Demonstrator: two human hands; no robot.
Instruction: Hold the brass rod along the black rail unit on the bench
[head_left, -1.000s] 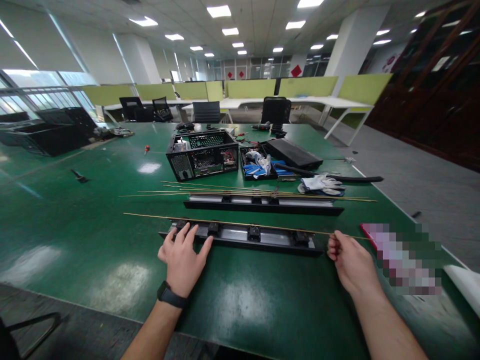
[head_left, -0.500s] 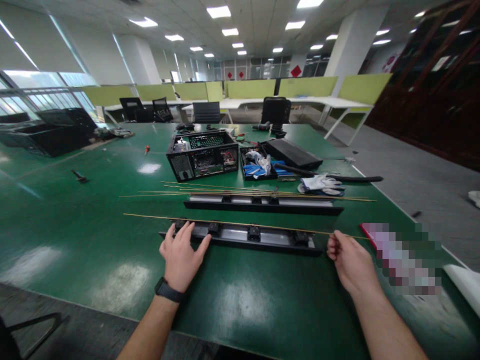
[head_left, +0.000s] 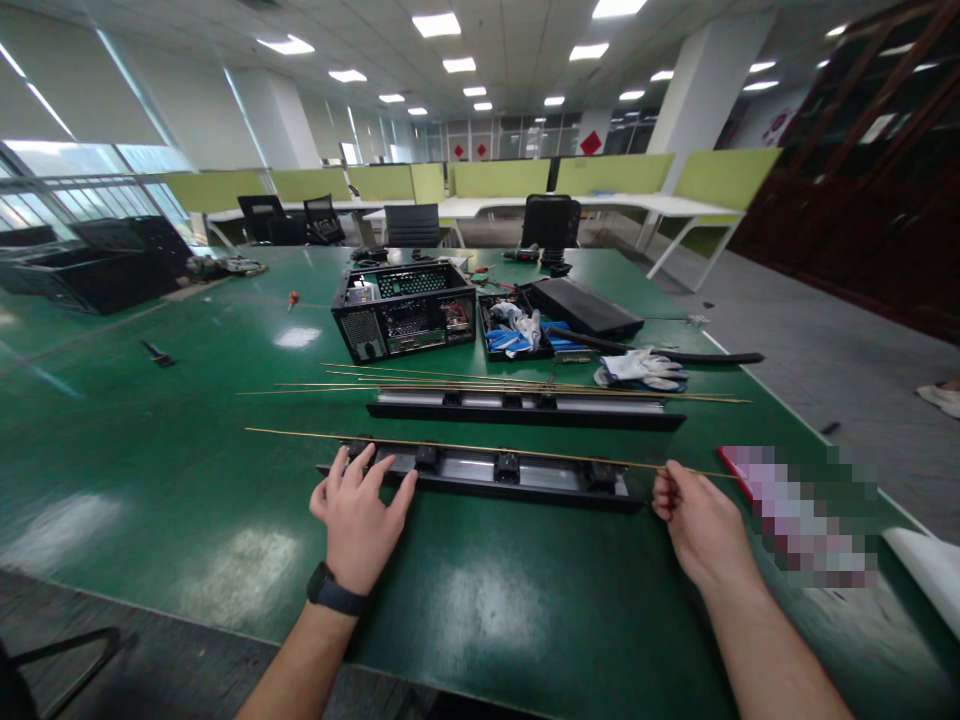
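Observation:
A thin golden rod [head_left: 465,447] runs lengthwise over the nearer black rail [head_left: 480,490], which has a silvery channel and several black blocks along it. My right hand [head_left: 694,515] pinches the rod beyond the rail's right end. Fingers spread, my left hand [head_left: 364,510] lies at the left part of the same rail, its fingertips by the blocks; whether they touch the rod cannot be made out. Behind, a second black rail [head_left: 525,410] lies parallel, with several more golden rods [head_left: 420,381] along its far side.
An open black computer case [head_left: 405,315] stands behind the rails. Right of it are a small black tray [head_left: 517,352] with gloves and blue-handled tools, a flat black panel [head_left: 585,308] and white gloves [head_left: 641,370]. A blurred red-edged item [head_left: 795,520] lies right of my right hand.
My left hand has shifted slightly left and its fingers have moved a little. The right hand keeps its pinch on the rod. A shoe shows more at the far right.

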